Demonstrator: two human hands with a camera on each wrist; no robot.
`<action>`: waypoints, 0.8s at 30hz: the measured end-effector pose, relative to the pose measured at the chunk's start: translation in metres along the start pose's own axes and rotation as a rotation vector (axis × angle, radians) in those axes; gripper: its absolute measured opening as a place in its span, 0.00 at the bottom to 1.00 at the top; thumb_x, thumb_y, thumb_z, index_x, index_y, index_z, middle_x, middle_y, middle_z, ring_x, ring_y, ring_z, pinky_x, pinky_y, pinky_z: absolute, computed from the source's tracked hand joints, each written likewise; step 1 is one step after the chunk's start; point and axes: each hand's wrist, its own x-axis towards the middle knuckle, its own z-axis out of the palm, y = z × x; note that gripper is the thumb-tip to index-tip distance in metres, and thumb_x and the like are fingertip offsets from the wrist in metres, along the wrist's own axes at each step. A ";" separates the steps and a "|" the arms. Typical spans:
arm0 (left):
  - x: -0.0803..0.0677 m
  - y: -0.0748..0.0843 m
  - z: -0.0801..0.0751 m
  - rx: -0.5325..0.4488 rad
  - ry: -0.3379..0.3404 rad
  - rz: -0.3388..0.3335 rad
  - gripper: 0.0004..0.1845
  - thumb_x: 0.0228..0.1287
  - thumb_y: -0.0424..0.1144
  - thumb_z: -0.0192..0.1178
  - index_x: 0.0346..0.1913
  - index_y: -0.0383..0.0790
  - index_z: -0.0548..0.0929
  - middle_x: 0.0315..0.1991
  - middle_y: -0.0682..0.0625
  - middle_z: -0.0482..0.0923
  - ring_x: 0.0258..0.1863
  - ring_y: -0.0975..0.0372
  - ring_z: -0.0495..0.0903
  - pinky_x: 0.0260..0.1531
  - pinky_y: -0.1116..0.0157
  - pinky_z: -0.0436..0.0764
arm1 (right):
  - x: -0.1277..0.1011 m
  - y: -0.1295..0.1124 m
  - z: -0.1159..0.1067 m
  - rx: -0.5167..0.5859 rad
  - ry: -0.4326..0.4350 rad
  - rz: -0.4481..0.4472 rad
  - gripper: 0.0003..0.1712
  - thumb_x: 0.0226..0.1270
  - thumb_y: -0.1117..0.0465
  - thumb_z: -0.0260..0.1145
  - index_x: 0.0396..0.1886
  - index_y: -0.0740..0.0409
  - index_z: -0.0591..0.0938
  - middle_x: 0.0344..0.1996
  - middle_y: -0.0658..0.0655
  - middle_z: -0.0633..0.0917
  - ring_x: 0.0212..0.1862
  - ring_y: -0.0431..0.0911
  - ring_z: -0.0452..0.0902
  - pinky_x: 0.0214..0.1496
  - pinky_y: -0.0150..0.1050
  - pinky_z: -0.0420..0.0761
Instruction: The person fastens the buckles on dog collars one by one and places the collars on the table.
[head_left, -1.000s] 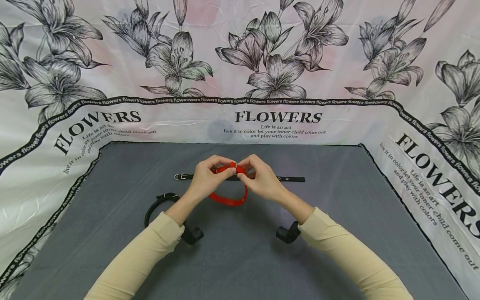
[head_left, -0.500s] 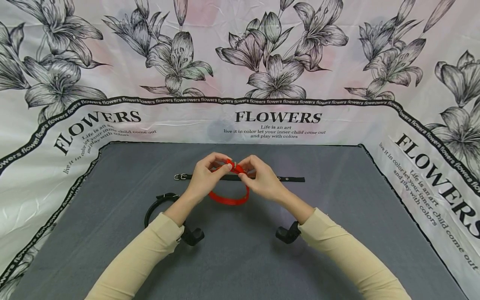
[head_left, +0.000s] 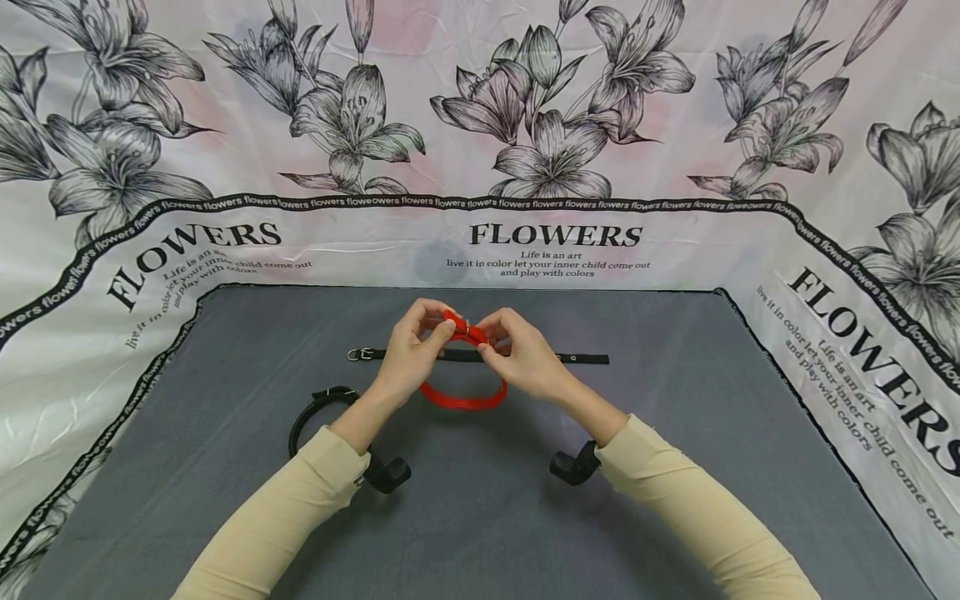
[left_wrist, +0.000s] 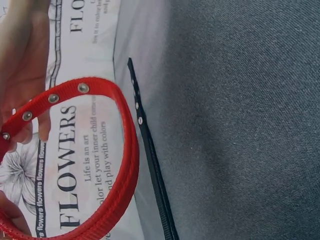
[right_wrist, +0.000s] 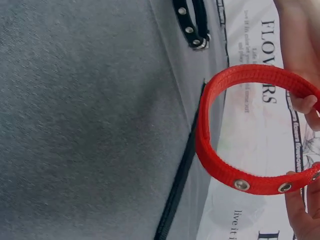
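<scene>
In the head view, a red collar [head_left: 465, 402] is bent into a loop between the two hands, its lower curve hanging over the grey cloth. The left hand [head_left: 408, 346] pinches the collar near one end, thumb on the strap. Across from it, the right hand [head_left: 525, 354] pinches the strap on the other side of the small metal buckle [head_left: 468, 327]. Metal eyelets [left_wrist: 53, 98] line part of the red strap in the left wrist view. The right wrist view shows the collar's closed round shape, with fingertips [right_wrist: 305, 104] at its far side.
A black collar [head_left: 585, 359] lies straight behind the hands, its buckle to the left. Another black collar [head_left: 300, 421], closed into a loop, sits beside the left forearm. Grey cloth [head_left: 480, 533] covers the table, with a flower-printed sheet [head_left: 360, 250] along the back and sides.
The left hand has shifted slightly up and left, and more of the red strap by the buckle shows between the hands. The collar's lower curve has swung a little right.
</scene>
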 end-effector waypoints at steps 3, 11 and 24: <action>0.005 -0.010 -0.001 -0.018 0.027 0.019 0.11 0.66 0.35 0.54 0.48 0.34 0.72 0.46 0.42 0.78 0.36 0.61 0.73 0.31 0.69 0.75 | 0.002 0.000 -0.001 -0.003 0.012 -0.007 0.12 0.61 0.67 0.62 0.44 0.57 0.73 0.37 0.51 0.77 0.37 0.41 0.75 0.40 0.38 0.80; 0.010 -0.016 -0.006 -0.118 0.102 0.035 0.14 0.68 0.38 0.51 0.51 0.32 0.68 0.47 0.43 0.75 0.44 0.50 0.74 0.43 0.67 0.76 | 0.000 0.002 0.001 -0.011 0.005 0.022 0.12 0.61 0.66 0.62 0.45 0.57 0.73 0.37 0.52 0.77 0.38 0.41 0.75 0.39 0.35 0.80; 0.008 -0.014 -0.005 -0.135 0.052 0.016 0.14 0.70 0.36 0.47 0.52 0.30 0.65 0.46 0.39 0.72 0.40 0.50 0.73 0.39 0.69 0.76 | -0.005 0.005 0.003 0.013 -0.012 0.078 0.15 0.61 0.64 0.64 0.46 0.55 0.72 0.35 0.51 0.78 0.38 0.41 0.76 0.38 0.33 0.80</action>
